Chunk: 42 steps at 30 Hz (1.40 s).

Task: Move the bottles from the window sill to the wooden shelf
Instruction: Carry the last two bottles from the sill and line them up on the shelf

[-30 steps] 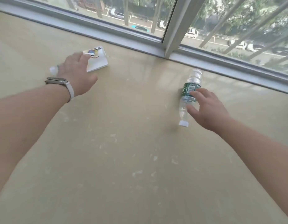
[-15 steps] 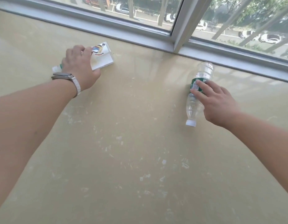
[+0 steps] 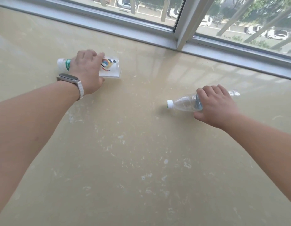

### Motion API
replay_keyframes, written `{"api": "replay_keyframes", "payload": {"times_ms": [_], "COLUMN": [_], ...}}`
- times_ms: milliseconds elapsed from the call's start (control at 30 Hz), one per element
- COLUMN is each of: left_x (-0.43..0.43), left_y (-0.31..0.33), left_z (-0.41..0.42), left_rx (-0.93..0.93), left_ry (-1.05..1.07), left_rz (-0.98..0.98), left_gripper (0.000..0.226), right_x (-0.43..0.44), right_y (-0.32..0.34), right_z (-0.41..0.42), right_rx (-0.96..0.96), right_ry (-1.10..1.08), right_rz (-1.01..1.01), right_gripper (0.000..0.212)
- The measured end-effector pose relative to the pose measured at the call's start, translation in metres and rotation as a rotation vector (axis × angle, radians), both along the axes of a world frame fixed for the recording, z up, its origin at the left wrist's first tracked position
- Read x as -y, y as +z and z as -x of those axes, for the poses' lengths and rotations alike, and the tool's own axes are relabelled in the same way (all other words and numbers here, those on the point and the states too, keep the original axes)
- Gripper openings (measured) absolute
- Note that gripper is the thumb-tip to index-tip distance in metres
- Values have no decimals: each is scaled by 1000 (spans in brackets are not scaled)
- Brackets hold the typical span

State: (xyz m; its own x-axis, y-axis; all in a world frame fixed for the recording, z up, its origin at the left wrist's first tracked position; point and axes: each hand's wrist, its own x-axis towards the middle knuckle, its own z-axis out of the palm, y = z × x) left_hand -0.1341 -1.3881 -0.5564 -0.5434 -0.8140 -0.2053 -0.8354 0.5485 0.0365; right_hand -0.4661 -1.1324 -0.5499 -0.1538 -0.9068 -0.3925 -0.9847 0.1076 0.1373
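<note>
Head view: on the far left part of the beige window sill (image 3: 141,144), a white bottle (image 3: 111,70) with a green band and a colourful print is seen lying on its side, neck to the left. It is gripped from above by the left hand (image 3: 87,70), fingers curled over its middle; a watch (image 3: 69,78) is worn on that wrist. Well apart to the right, a clear bottle (image 3: 184,103) is held horizontally, white cap (image 3: 170,104) pointed left, with the right hand (image 3: 218,105) wrapped round its body. Whether it touches the sill cannot be told.
</note>
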Motion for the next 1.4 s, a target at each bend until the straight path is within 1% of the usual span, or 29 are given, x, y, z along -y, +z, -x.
{"api": "replay_keyframes", "payload": {"times_ms": [67, 200, 367, 433, 533, 600, 667, 800, 867, 933, 1000, 1067, 1133, 1200, 1300, 1400], "left_x": [-10, -40, -90, -115, -142, -153, -163, -172, -173, -178, -190, -204, -214, -221, -227, -232], "left_y": [2, 4, 4, 3, 1, 1, 2, 6, 10, 13, 19, 23, 24, 22, 13, 10], "left_z": [1, 5, 6, 9, 15, 17, 15, 8, 6, 4, 7, 16, 33, 49, 69, 83], "left_rx": [-9, -97, -222, -230, -190, -144, -110, -83, -124, -171, -206, -211, -228, -272, -315, -354], "left_ry": [-77, -247, -648, -793, -948, -1012, -1033, -993, -945, -812, -514, -120, 212, 442, 647, 769], "left_rz": [-10, -33, -12, -32, -74, -81, -86, -100, -108, -121, -180, -312, -434, -512, -559, -592], "left_gripper": [74, 71, 58, 51, 52, 53, 58, 67, 69, 66, 61, 63, 75, 88, 96, 87], "right_x": [-3, -9, -25, -43, -67, -77, -88, -101, -104, -109, -114, -117, -118, -119, -121, -123], "right_y": [3, 11, 21, 20, 19, 19, 19, 17, 16, 16, 16, 16, 14, 13, 11, 10], "right_z": [-9, -33, -67, -83, -100, -106, -113, -120, -120, -119, -120, -121, -121, -120, -118, -117], "right_rx": [37, 132, 252, 286, 312, 319, 321, 333, 347, 354, 365, 394, 433, 461, 492, 522], "right_ry": [-66, -223, -465, -545, -625, -674, -710, -757, -770, -778, -790, -810, -831, -841, -871, -889], "right_rz": [8, 29, 69, 56, 73, 77, 59, 56, 61, 69, 76, 86, 99, 104, 112, 102], "right_gripper": [59, 63, 62, 63, 62, 62, 62, 60, 60, 62, 64, 67, 72, 76, 77, 75]}}
